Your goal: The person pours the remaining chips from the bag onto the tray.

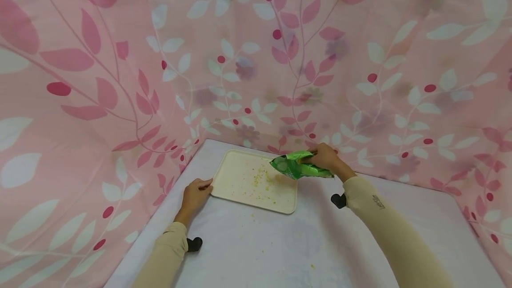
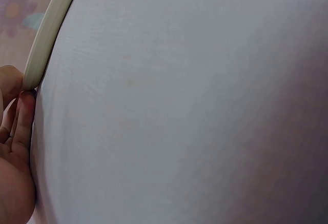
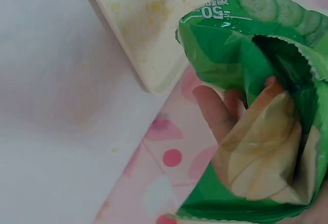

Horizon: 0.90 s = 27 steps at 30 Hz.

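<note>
Filling the top of the head view, the pink cloth (image 1: 256,21) hung behind the white table (image 1: 360,234). In the middle of the frame, the tray (image 1: 232,177) lay on the table. The green bag (image 1: 298,168) was just right of the middle, its left end in front of the tray's right end. The left hand (image 1: 196,197) pinched the tray's left edge near the lower corner, and the right hand (image 1: 326,157) gripped the bag. Yellow crumbs (image 1: 262,179) were spread on the tray, and a few lay on the table below it.

The tray could tip if the left hand pulled, since it was pinched at just one end, and then crumbs could roll off. The bag could spill on the table if it swung right, because it stuck out past the tray's edge. A hard squeeze could crush anything inside.

The tray's long side ran left to right, its right end lower in the frame. The bag's long side ran left to right too, dipping a little at the right, with its pointy left end aimed at the tray. Which end was open was hard to tell.
</note>
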{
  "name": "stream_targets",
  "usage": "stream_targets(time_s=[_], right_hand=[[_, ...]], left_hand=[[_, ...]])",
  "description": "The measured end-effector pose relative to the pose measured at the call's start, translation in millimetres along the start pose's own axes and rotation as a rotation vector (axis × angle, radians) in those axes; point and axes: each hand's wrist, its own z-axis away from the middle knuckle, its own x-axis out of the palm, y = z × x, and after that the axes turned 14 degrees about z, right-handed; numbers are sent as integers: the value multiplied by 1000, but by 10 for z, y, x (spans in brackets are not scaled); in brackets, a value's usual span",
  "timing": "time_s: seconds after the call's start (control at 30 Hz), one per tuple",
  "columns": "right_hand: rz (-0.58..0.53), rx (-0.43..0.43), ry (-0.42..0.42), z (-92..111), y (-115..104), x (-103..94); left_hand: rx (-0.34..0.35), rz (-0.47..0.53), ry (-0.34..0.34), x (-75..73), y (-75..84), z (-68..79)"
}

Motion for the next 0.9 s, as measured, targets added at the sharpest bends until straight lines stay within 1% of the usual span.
stream_targets(time_s=[0.1,0.17,0.2,0.3,0.37,0.4,0.47,0.5,0.53,0.57,0.6,0.63,0.7,0.73,0.77,0.8,0.83,0.9], right_hand=[[-244,105,-84,32,65,34],[-418,155,-136,51,108,63],[-508,177,-151,59,126,85],[-709,202,-163,107,163,159],[-810,211,-162,159,184,221],[-845,215,-163,190,194,252],[-884,209,-181,262,217,316],[-897,204,-196,302,227,349],[-911,192,-217,340,238,383],[-921,177,-239,376,243,419],[-936,164,-259,409,245,457],[-949,146,-283,441,242,495],[-980,104,-333,496,218,579],[-993,83,-357,522,195,622],[-1005,67,-375,551,162,663],[-1023,49,-395,578,130,708],[-1036,36,-415,606,95,748],[-1048,21,-454,658,31,809]], left_hand=[[16,8,4,9,-4,-3],[25,10,-1,9,2,-9],[25,12,-3,5,4,-14],[14,17,-12,-10,32,-47],[32,-7,-12,-1,84,-71],[56,-20,2,21,117,-83],[103,-8,19,112,244,-83],[135,16,9,178,329,-71],[159,50,-20,257,423,-54],[164,107,-71,343,536,-27],[174,177,-145,436,645,-5],[159,254,-241,532,767,25],[103,387,-438,701,1002,91],[65,427,-522,777,1098,121],[30,449,-589,836,1180,150],[3,462,-640,885,1244,178],[-26,466,-677,920,1288,205],[-65,452,-718,947,1323,252]])
